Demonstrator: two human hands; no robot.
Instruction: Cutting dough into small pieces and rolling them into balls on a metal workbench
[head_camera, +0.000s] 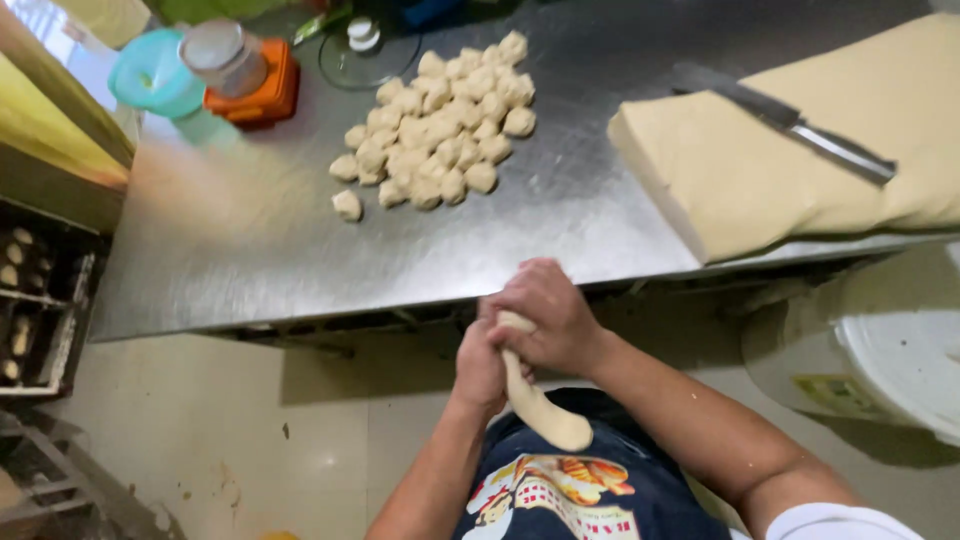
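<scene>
Beyond the hands lies a steel table (250, 250); a soft, stretchy dough rope (535, 400) is clamped together by left hand (480, 365) and right hand (550, 315), best gripped near its top.

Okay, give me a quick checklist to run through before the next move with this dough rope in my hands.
1. Both hands on the dough rope: ok, left hand and right hand grip its top.
2. Rope off the floor: ok, its free end hangs in front of the apron.
3. Bare room on the steel table: ok.
4. Pile of dough pieces away from the edge: ok.
5. Knife away from the hands: ok, on the dough slab.
</scene>
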